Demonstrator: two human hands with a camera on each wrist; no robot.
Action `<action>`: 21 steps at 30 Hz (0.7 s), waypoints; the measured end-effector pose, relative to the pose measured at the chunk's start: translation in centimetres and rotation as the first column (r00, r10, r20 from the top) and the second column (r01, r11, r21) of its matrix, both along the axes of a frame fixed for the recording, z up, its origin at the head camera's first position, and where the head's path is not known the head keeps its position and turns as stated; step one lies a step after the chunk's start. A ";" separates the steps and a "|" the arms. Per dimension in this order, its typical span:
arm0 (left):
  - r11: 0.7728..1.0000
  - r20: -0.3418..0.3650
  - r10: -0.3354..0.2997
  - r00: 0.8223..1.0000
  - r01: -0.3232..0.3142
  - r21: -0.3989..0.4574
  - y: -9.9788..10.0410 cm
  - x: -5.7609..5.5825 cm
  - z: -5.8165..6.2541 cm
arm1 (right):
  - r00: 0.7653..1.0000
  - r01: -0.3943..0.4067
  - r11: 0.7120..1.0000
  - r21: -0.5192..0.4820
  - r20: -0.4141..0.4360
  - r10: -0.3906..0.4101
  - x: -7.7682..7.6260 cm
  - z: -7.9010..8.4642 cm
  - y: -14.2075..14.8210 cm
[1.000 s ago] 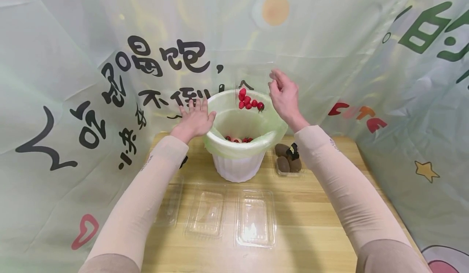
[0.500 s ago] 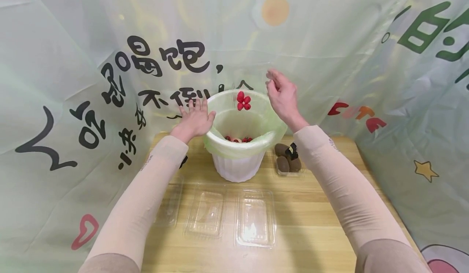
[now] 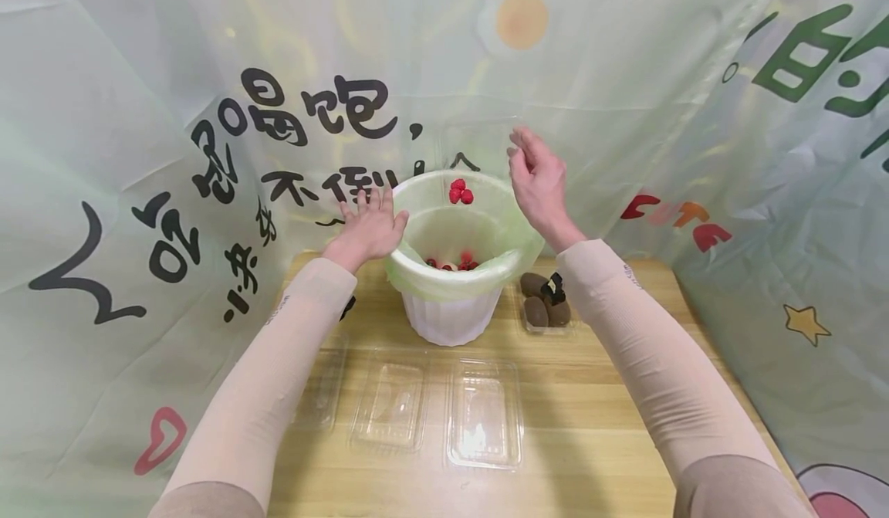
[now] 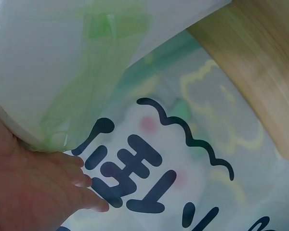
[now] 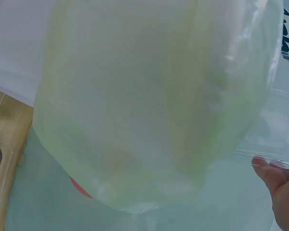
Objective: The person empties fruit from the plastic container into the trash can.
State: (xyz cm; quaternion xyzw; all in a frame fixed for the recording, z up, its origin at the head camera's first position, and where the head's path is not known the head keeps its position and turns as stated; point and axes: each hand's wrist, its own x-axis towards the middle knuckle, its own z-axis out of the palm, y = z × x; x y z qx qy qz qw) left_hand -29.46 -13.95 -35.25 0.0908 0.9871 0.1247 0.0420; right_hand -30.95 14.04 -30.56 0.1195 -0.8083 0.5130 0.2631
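A white bin (image 3: 454, 317) with a pale green liner (image 3: 517, 248) stands on the wooden table. My left hand (image 3: 371, 225) lies against the bin's left rim, fingers straight and spread. Above the far rim, my right hand (image 3: 538, 182) pinches the edge of a clear plastic box (image 5: 274, 130), which is tilted over the bin and barely visible in the head view. A few small red fruits (image 3: 460, 192), which look like cherry tomatoes, are at the box's lower end. More red fruits (image 3: 467, 263) lie inside the bin, partly hidden by its near rim.
Clear plastic boxes (image 3: 485, 414) lie in a row on the table (image 3: 590, 441) in front of the bin. To its right sits a clear box of brown kiwi-like fruits (image 3: 537, 311). Printed cloth (image 3: 611, 55) encloses the table's back and sides.
Several red fruits have left the tilted box, so fewer show at its lower end. My right hand shifts only slightly with the box; my left hand stays on the bin.
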 end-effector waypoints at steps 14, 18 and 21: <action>1.000 -0.010 0.008 1.000 -0.008 0.004 0.0 0.0 -0.2 | 0.972 -0.064 0.995 -0.070 -0.231 0.047 0.2 -0.7 -0.5; 1.000 -0.014 0.010 1.000 -0.010 0.005 0.0 0.0 -0.2 | 0.960 -0.073 0.994 -0.085 -0.275 0.047 0.2 -0.8 -0.7; 1.000 -0.016 0.008 1.000 -0.008 0.002 0.0 0.0 -0.2 | 0.951 -0.083 0.993 -0.087 -0.303 0.053 0.2 -0.7 -0.7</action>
